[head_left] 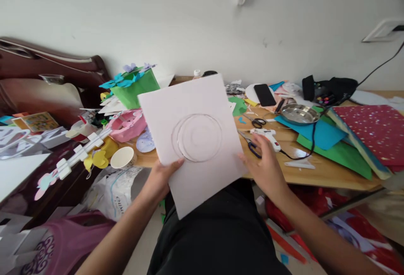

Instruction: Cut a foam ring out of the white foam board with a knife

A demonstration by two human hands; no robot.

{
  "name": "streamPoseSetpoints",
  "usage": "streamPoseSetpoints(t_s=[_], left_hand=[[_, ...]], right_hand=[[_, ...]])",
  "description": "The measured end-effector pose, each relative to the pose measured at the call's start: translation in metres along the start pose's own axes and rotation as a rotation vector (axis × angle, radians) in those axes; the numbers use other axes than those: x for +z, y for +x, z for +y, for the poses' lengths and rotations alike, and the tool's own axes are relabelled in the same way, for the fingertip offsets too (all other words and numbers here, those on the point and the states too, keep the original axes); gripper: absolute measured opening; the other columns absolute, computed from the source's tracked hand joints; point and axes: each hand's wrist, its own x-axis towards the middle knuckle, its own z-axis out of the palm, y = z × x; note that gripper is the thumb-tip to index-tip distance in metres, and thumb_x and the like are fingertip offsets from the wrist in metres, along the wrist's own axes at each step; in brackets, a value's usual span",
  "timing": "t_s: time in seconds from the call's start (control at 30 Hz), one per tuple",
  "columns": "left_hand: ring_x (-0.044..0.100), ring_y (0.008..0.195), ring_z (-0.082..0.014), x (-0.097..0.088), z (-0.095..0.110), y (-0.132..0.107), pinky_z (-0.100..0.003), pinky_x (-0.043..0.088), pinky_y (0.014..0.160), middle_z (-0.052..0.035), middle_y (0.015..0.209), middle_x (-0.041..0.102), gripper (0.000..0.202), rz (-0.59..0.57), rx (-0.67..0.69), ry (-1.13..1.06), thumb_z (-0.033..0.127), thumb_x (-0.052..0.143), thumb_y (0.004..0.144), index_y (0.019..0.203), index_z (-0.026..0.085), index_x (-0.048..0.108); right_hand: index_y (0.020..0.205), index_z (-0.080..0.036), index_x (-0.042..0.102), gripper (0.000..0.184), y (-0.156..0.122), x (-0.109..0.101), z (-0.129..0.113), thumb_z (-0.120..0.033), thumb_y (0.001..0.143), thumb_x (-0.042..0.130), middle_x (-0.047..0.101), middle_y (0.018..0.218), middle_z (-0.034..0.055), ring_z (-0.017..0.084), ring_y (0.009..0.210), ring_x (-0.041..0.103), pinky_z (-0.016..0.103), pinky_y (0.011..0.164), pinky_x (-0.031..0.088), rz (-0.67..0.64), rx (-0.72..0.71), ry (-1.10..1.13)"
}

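A white sheet of paper [189, 98] is held up in front of me, tilted, above my lap and the table's front edge. Pencil-like lines on it form overlapping circles [200, 161]. My left hand [164, 176] grips the sheet's lower left side, thumb on top and the other fingers hidden behind. At the right edge, my right hand [263, 163] has its fingers apart, with the thumb tip at the paper's border. Just beyond that hand lie a white glue gun [268, 137] and dark-handled scissors [254, 149].
A wooden table [271, 174] carries more scissors [259, 122], a metal dish [299, 114], a phone [264, 94], coloured paper [334, 153] and a red sheet [372, 128]. A black cord [313, 138] crosses the right side. Left are a paper cup [123, 158], a pink paper piece [126, 124] and a green box [135, 90].
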Motion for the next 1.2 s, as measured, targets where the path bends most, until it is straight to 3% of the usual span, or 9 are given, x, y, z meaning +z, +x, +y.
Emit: streamPoseSetpoints(t_s=[0.03,0.1,0.2,0.43,0.5,0.6,0.73,0.9,1.2], left_hand=[[0.073,0.104,-0.0359,0.004,-0.005,-0.006,-0.043,0.058,0.091,-0.0123,0.110,0.078,0.068,0.033,0.036,-0.037,0.031,0.088,0.070,0.132,0.016,0.064],[0.070,0.112,-0.0386,0.012,-0.016,-0.018,-0.045,0.057,0.095,-0.0131,0.110,0.078,0.069,0.011,0.020,-0.091,0.037,0.088,0.070,0.132,0.015,0.064],[0.060,0.126,-0.0424,0.018,-0.024,-0.034,-0.049,0.051,0.104,-0.0155,0.118,0.075,0.068,-0.154,-0.029,-0.129,0.050,0.086,0.070,0.126,0.015,0.067],[0.035,0.147,-0.0446,0.009,0.017,-0.033,-0.052,0.044,0.112,-0.0139,0.134,0.067,0.098,-0.374,0.089,-0.060,0.085,0.077,0.052,0.126,0.022,0.068],[0.037,0.146,-0.0434,0.006,0.022,-0.027,-0.051,0.044,0.112,-0.0132,0.127,0.070,0.094,-0.335,0.138,-0.009,0.081,0.081,0.051,0.123,0.022,0.070],[0.048,0.139,-0.0393,0.006,0.019,-0.024,-0.046,0.044,0.114,-0.0115,0.120,0.074,0.075,-0.179,0.210,0.086,0.056,0.088,0.064,0.127,0.020,0.069],[0.059,0.130,-0.0355,0.016,0.013,-0.027,-0.043,0.046,0.112,-0.0099,0.122,0.075,0.068,-0.026,0.238,0.029,0.040,0.086,0.074,0.134,0.018,0.064],[0.066,0.120,-0.0377,0.023,0.018,-0.031,-0.043,0.055,0.102,-0.0102,0.112,0.078,0.072,-0.039,0.184,0.005,0.042,0.090,0.068,0.132,0.018,0.066],[0.074,0.103,-0.0340,0.024,0.025,-0.028,-0.040,0.060,0.092,-0.0100,0.102,0.080,0.070,-0.070,0.165,-0.098,0.032,0.092,0.066,0.130,0.017,0.067]], right_hand=[[0.151,-0.023,0.042,0.072,-0.005,0.006,-0.011,-0.047,0.089,0.070,0.044,0.156,0.0169,0.035,0.148,0.036,0.060,0.121,0.028,0.074,-0.184,-0.108],[0.160,-0.026,0.025,0.079,-0.017,0.020,-0.035,-0.045,0.094,0.065,0.029,0.165,0.0170,0.034,0.153,0.027,0.060,0.122,0.027,0.018,-0.456,-0.220],[0.164,-0.022,-0.001,0.107,-0.028,0.044,-0.068,-0.061,0.089,0.065,0.012,0.169,0.0224,0.040,0.156,0.011,0.070,0.119,0.023,-0.084,-0.598,-0.335],[0.164,-0.027,0.005,0.109,-0.017,0.057,-0.086,-0.061,0.084,0.070,0.012,0.169,0.0185,0.042,0.156,0.003,0.075,0.118,0.014,-0.080,-0.692,-0.558],[0.164,-0.032,0.005,0.110,-0.016,0.055,-0.084,-0.057,0.082,0.075,0.010,0.170,0.0154,0.041,0.156,0.003,0.075,0.118,0.015,-0.105,-0.704,-0.542],[0.163,-0.037,0.008,0.108,-0.016,0.055,-0.082,-0.051,0.082,0.077,0.000,0.171,0.0131,0.041,0.156,0.001,0.074,0.117,0.019,-0.169,-0.698,-0.481],[0.162,-0.031,0.012,0.103,-0.015,0.063,-0.084,-0.056,0.083,0.074,-0.002,0.171,0.0180,0.044,0.155,0.000,0.076,0.114,0.023,-0.176,-0.642,-0.321],[0.163,-0.028,0.004,0.101,-0.016,0.076,-0.087,-0.050,0.089,0.069,0.005,0.170,0.0203,0.044,0.155,-0.001,0.076,0.115,0.024,0.003,-0.578,-0.256],[0.164,-0.026,0.004,0.101,-0.011,0.083,-0.083,-0.056,0.089,0.066,0.002,0.170,0.0188,0.042,0.156,0.001,0.072,0.116,0.024,-0.001,-0.567,-0.328]])
